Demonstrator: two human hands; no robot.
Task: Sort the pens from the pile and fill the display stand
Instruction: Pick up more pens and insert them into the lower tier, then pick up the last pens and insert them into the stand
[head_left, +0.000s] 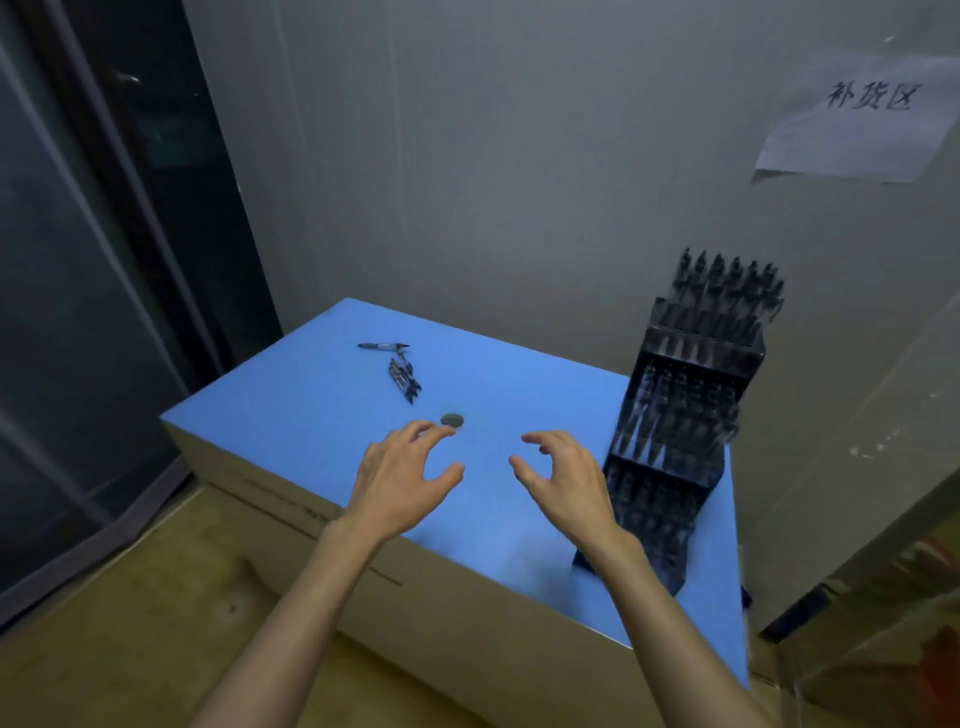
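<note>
1. Progress is judged to be far advanced: the display stand (685, 415) at the right end of the blue desk (291, 415) is seen with its tiers densely packed with dark pens, from the top row against the wall down to the lowest tier nearest the camera. Whether every slot is taken cannot be told, since the stand is blurred.

2. Only a small remainder of the pile of pens (402, 376) is left on the desk, towards the far left of the top and well apart from the stand. One pen (382, 346) is laid crosswise at the far end of the group, and a few more are bunched just below it; an exact count cannot be made.

3. Nothing is held by either hand. The left hand (400, 478) is spread above the middle of the desk with fingers loosely curved and a wide grip; the right hand (566, 478) is held likewise, empty and wide, just beside the lower tiers of the stand.

4. A small round dark mark (452, 420) is seen on the desk near the left fingertips; its nature cannot be told.

5. The remaining work is judged to be the picking up of the last loose pens and their placing into whatever slots are still free.

6. Writing is found on a paper sheet (857, 124) fixed to the wall at the upper right, read as "补货区". No brand can be read on the pens or stand.
</note>
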